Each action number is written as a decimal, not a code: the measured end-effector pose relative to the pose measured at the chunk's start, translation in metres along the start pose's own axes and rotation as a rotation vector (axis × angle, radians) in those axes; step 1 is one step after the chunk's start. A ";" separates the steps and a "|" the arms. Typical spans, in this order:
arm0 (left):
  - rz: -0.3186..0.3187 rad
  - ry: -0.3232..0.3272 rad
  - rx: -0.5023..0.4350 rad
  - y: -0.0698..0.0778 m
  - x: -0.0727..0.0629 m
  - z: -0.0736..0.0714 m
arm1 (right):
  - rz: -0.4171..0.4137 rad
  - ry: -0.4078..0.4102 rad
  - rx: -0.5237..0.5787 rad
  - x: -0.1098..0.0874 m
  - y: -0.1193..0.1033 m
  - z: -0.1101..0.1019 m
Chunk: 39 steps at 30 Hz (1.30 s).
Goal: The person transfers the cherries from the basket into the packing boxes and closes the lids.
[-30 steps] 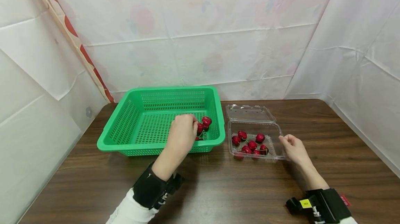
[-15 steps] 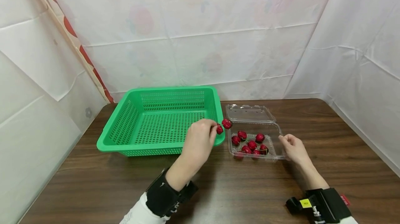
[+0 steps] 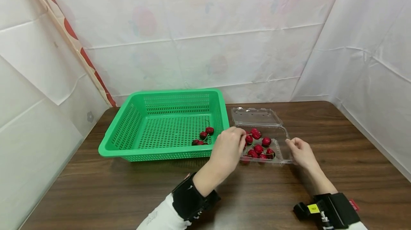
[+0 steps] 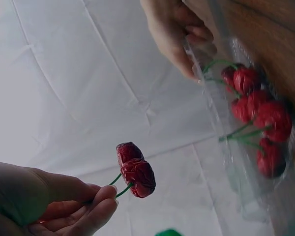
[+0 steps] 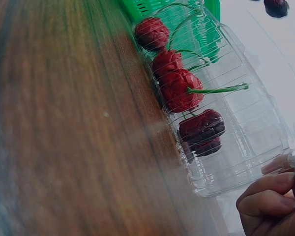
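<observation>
Left hand's (image 3: 228,148) fingers are pinched on the stems (image 4: 124,190), cherries (image 4: 139,177) poking out rightward over the box (image 3: 281,140), right hand (image 3: 302,153) gripping its right edge.

Red cherries (image 3: 266,142) in clear box (image 3: 278,136)

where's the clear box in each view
Head: the clear box is right of centre, beside the green basket.
Left wrist: the clear box is along the right side.
Right wrist: the clear box slants from top centre to lower right.
Shared landmark: the right hand, gripping its edge in every view.
</observation>
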<state>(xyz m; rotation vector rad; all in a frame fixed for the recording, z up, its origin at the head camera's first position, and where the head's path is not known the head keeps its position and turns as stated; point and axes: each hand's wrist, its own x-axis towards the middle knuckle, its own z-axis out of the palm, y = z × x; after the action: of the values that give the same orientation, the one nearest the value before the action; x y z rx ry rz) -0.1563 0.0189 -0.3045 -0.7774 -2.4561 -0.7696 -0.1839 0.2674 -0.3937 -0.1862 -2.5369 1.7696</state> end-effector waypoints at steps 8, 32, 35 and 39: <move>0.015 -0.045 0.055 0.007 0.007 0.021 | -0.005 -0.002 -0.012 0.000 -0.001 -0.001; 0.001 -0.173 0.205 0.015 0.026 0.079 | -0.023 -0.003 -0.070 0.001 -0.002 -0.001; -0.012 -0.197 0.222 0.017 0.029 0.084 | -0.020 0.000 -0.073 0.001 -0.001 -0.001; 0.000 -0.219 0.246 0.019 0.033 0.090 | -0.020 0.009 -0.075 0.001 -0.001 -0.001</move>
<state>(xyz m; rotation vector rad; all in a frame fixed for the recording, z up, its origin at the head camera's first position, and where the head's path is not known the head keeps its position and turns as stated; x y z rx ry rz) -0.1903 0.1000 -0.3462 -0.8031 -2.6773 -0.3867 -0.1852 0.2683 -0.3926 -0.1708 -2.5912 1.6642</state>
